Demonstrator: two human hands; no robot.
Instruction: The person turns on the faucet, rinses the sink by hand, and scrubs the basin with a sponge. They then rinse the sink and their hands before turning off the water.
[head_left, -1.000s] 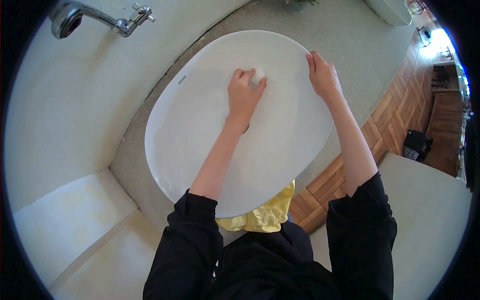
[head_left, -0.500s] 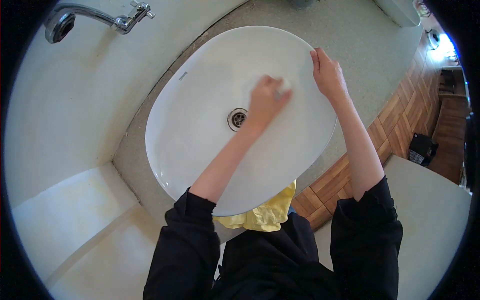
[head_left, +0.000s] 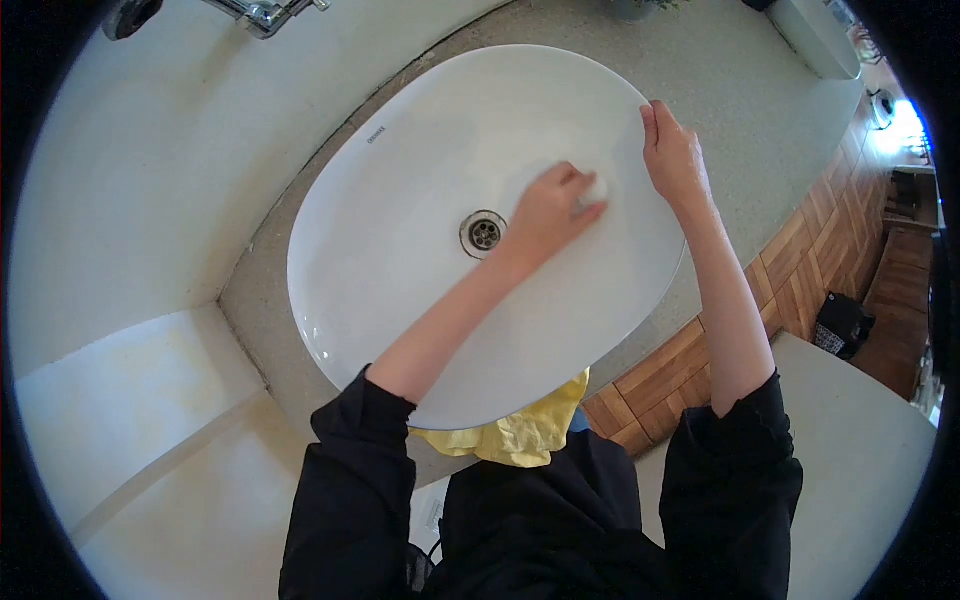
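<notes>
One glossy white oval basin [head_left: 400, 190], one steel drain [head_left: 484, 232]; left hand [head_left: 548, 212] with grip closed around one small white pad [head_left: 598, 188], right hand [head_left: 676, 160] lying open on the rim.

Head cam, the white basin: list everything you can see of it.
The basin is a white, glossy oval vessel bowl, ceramic by the look, set on a speckled grey countertop. A round metal drain sits near its middle, and a small dark brand mark is on the far-left rim. The left hand presses a small white pad to the inner wall right of the drain. The right hand rests on the right rim. A yellow cloth shows at its near edge.
</notes>
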